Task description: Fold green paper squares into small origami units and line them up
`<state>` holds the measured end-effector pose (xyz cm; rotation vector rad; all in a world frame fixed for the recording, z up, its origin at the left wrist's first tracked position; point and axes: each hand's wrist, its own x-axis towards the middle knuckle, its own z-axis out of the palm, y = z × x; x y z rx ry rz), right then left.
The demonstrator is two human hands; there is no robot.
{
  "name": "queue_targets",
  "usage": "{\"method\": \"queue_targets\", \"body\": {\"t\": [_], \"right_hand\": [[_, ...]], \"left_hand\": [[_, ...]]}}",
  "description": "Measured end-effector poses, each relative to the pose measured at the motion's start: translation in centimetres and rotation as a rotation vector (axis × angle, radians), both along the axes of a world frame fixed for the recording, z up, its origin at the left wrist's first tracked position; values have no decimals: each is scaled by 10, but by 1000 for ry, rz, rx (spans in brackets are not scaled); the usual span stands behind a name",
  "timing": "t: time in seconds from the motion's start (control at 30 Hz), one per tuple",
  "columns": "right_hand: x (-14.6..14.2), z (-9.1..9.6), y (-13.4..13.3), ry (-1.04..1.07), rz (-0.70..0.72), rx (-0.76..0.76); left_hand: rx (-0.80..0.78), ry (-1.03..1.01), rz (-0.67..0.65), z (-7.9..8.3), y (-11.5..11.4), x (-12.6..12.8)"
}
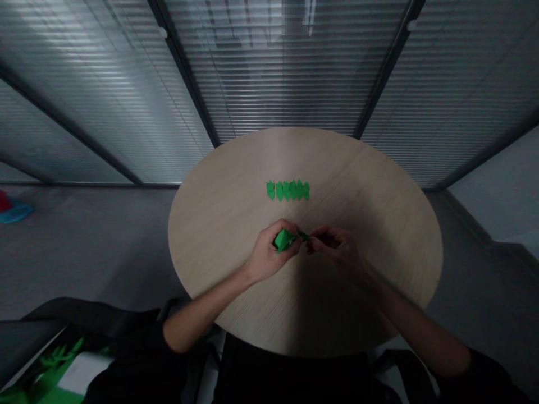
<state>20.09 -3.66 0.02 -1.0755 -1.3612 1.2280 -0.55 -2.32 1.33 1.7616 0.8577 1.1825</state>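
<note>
My left hand is closed around a green folded paper piece, whose faceted end shows between thumb and fingers. Close beside it on the right, my right hand pinches the tip of a thin dark green strip that reaches across to the left fingertips. Whether the strip and the folded piece are joined is hidden by my fingers. Both hands are over the middle of the round table. Beyond them lies a row of several small green folded paper pieces, side by side, the leftmost slightly apart.
Glass partitions with blinds stand behind the table. At lower left, a dark container holds green paper items and a white sheet. A blue and red object lies on the floor at far left. Shadow covers the table's right front.
</note>
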Motion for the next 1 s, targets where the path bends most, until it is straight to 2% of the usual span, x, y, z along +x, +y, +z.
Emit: {"method": "queue_targets", "body": {"t": [0.23,0.5,0.77,1.0], "right_hand": [[-3,4,-1,-18,-46,6],[-3,6,-3,-34,-71,-3],[-2,5,-2,-27,-34,-3],[-1,5,-2,-41,-17,4]], "left_hand": [[56,12,-19,2,4,-3],[-1,3,-39,2,4,-3],[-106,-75,12,5,2,1],[-71,-25,1,5,3,-3]]}}
